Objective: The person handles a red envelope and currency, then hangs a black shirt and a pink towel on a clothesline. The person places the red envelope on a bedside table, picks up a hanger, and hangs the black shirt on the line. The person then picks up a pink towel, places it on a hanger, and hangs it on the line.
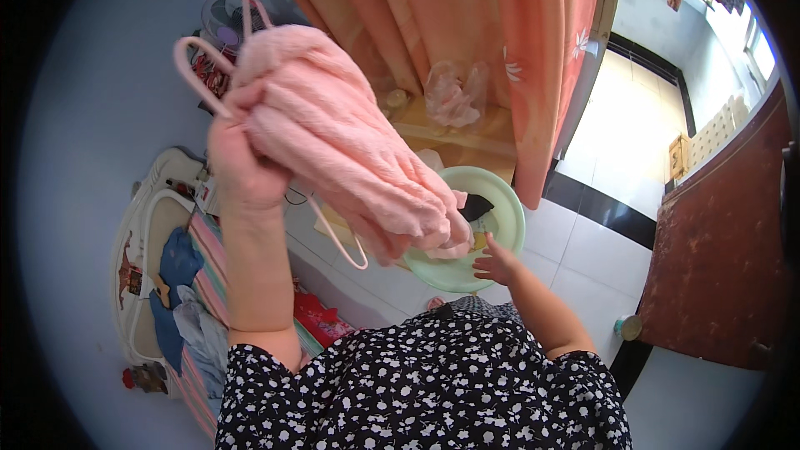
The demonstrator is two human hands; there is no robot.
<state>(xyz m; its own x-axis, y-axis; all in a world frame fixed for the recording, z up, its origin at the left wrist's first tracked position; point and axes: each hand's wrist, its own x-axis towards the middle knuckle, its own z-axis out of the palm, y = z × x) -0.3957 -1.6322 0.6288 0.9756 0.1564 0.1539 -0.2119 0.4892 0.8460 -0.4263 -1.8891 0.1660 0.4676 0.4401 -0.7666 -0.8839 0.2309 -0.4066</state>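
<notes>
My left hand [242,162] is raised high and grips a fluffy pink garment [342,146] bunched together with pink plastic hangers [196,58]. The garment droops down to the right, its lower end hanging over a pale green basin [508,204] on the floor. Another hanger loop [337,237] dangles below the hand. My right hand [496,265] is low, fingers spread, holding nothing, just beneath the garment's lower end and at the basin's near rim. A dark cloth [477,206] lies in the basin.
An orange curtain [467,25] hangs behind. A clear plastic bag [454,96] sits on a wooden surface. At the left a white tub [137,258] holds blue clothes and striped fabric. White floor tiles, a brown door [721,250] and a small jar [629,327] are right.
</notes>
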